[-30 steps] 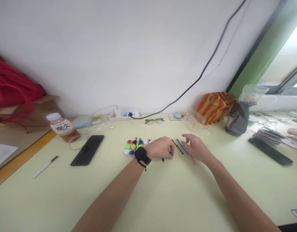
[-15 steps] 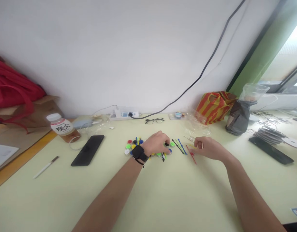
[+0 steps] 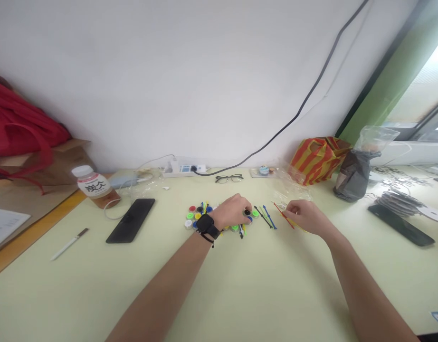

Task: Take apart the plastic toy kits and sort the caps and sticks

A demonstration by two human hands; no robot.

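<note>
Red strip (image 3: 283, 216) lies at the curled fingertips of the right hand (image 3: 305, 216), just right of the blue strip (image 3: 270, 217). Long axis runs far-left to near-right; can't tell which end leads. Likely light, thin, bendy plastic; best pinched mid-length. Right fingers bunched narrow, can't tell if they're gripping. Left hand (image 3: 232, 212) arches over the black disc (image 3: 247, 212), thumb-index gap narrow; hold unclear.

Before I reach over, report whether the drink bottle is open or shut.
Shut: a white cap sits atop the drink bottle.
</note>
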